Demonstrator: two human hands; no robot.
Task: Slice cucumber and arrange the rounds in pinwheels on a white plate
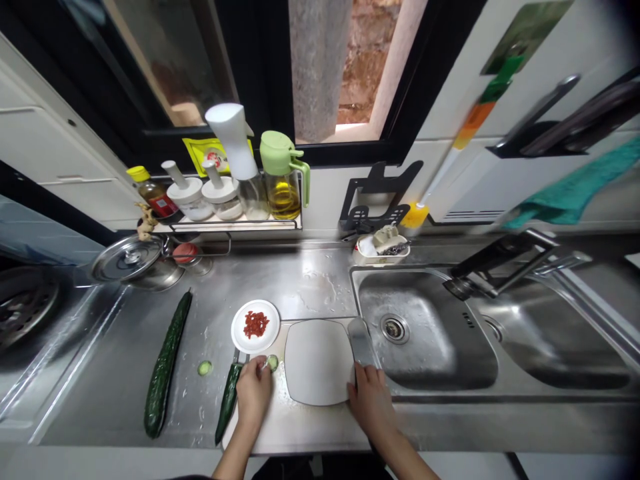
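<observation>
My left hand [254,390] is closed in a pinch, its fingertips at a small cucumber slice [273,362] on the left of the cutting board [320,430]. My right hand [371,398] is wrapped around the handle of a kitchen knife [361,339], whose broad blade points away beside the plate. Between the hands, a pale squarish plate [319,363] lies on the board. Left of my left hand is a shorter dark green cucumber piece [228,405]; a small metallic part at its upper end is unclear. A white dish [241,337] behind it holds chopped red bits [256,324].
A whole cucumber [167,367] and a cucumber end [205,368] lie on the steel counter at left. A double sink [430,327] with a black faucet [493,263] is at right. Behind stand a lidded pot [131,260], a condiment shelf [235,227] and an oil jug [283,177].
</observation>
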